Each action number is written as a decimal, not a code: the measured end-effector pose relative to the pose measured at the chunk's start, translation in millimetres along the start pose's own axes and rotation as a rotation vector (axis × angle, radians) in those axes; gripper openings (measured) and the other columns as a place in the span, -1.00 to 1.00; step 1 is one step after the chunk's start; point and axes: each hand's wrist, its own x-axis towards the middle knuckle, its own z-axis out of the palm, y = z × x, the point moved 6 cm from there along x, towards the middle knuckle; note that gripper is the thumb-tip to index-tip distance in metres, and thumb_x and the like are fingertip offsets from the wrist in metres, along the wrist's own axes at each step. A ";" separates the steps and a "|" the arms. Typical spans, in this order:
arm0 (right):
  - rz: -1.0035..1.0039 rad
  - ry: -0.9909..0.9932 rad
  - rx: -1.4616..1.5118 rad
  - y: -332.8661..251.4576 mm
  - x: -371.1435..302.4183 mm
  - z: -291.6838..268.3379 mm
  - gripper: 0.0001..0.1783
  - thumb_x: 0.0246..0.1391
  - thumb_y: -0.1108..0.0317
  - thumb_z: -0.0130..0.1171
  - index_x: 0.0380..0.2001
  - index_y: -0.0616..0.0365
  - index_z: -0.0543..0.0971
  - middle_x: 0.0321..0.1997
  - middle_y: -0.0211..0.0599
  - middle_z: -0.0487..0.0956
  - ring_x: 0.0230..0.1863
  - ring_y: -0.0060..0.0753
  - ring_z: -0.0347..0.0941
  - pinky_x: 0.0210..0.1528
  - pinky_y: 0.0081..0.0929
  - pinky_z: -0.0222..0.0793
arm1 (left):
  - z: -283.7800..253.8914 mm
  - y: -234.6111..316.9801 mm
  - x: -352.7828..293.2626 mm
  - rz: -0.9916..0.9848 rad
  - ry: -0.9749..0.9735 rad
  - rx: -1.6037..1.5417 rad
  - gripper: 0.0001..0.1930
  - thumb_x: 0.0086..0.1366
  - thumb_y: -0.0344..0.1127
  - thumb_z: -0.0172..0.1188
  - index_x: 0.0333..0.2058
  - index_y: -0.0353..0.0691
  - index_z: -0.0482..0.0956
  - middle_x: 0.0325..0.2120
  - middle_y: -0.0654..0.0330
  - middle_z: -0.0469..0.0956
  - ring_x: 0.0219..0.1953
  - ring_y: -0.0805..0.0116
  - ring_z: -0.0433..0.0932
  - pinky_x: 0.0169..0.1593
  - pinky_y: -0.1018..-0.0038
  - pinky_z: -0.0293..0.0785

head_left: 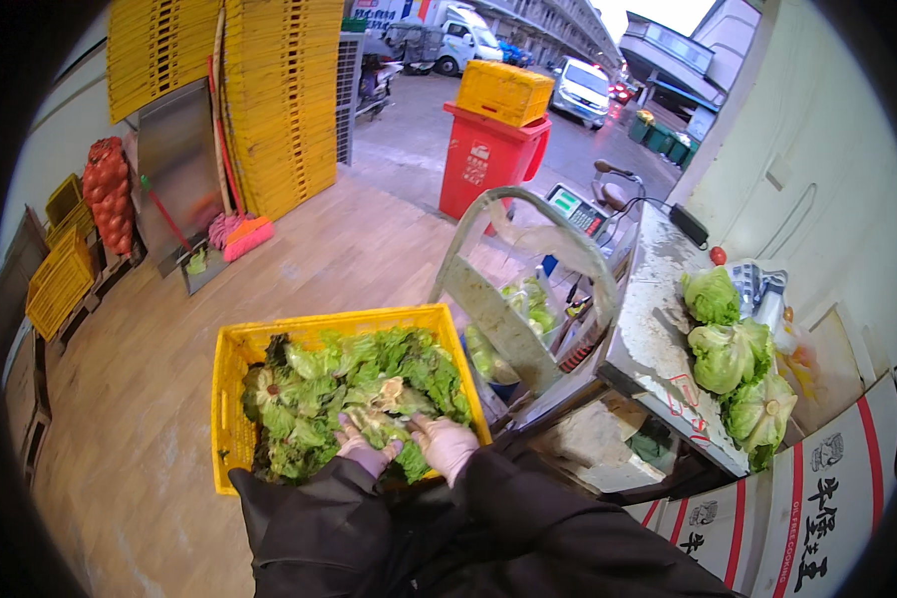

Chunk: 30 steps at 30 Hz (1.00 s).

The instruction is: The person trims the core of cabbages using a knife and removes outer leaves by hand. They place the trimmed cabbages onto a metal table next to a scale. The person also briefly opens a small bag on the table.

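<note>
A yellow plastic crate (227,439) in front of me is filled with loose green lettuce leaves (314,389), some browned at the edges. Both my hands are in it, in thin pale gloves. My left hand (362,447) rests among the leaves near the crate's front side, its fingers stretched apart. Close on its right, my right hand (443,446) touches the leaves with fingers extended, some tips hidden in the greens. Just beyond the fingers lies a pale, brown-spotted leaf piece (389,393). Neither hand is visibly closed round anything.
Lettuce heads (730,356) sit on a worn white table (658,309) at right. A metal-framed chair (498,319) and a digital scale (576,211) stand beyond the crate. Farther off are a red bin (478,164), stacked yellow crates (279,110) and a broom (247,237).
</note>
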 end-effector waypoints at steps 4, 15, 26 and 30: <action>-0.127 0.104 0.170 0.6 -10.8 -22.4 -0.70 0.08 0.32 0.16 -0.11 0.15 0.56 -0.21 -0.07 0.60 -0.18 -0.08 0.54 -0.14 -0.37 0.44 | -1.2 1.3 -3.2 0.067 0.016 -0.050 0.43 -0.20 0.32 0.38 0.31 -0.22 -0.52 0.29 -0.36 -0.22 0.25 -0.25 0.14 0.26 0.24 0.16; -0.030 -0.090 0.377 14.5 2.9 -25.8 -0.67 0.17 0.37 0.11 -0.03 0.28 0.50 -0.15 -0.23 0.63 -0.16 -0.46 0.51 -0.06 -0.60 0.37 | 19.6 -19.8 22.3 -0.048 0.054 -0.138 0.48 -0.32 0.23 0.51 0.34 -0.02 -0.48 0.35 -0.14 -0.25 0.36 0.07 -0.03 0.28 0.49 0.10; 0.151 0.088 0.571 73.1 -49.2 -79.0 -0.65 0.14 0.27 0.12 -0.06 0.23 0.54 -0.17 -0.10 0.62 -0.11 -0.30 0.55 -0.05 -0.51 0.38 | -15.1 9.7 -12.0 0.058 0.048 0.179 0.37 -0.16 0.43 0.26 0.32 -0.36 -0.35 0.18 -0.51 0.04 0.25 -0.12 0.19 0.18 0.39 0.26; 0.123 0.028 0.031 76.3 -32.0 -98.1 -0.77 0.10 0.36 0.08 -0.26 0.29 0.57 -0.36 -0.04 0.61 -0.32 -0.08 0.55 -0.24 -0.33 0.43 | -22.2 18.4 -15.6 0.088 0.056 0.281 0.28 -0.11 0.41 0.23 0.31 -0.39 -0.20 0.08 -0.32 0.32 0.04 -0.09 0.44 0.08 0.30 0.37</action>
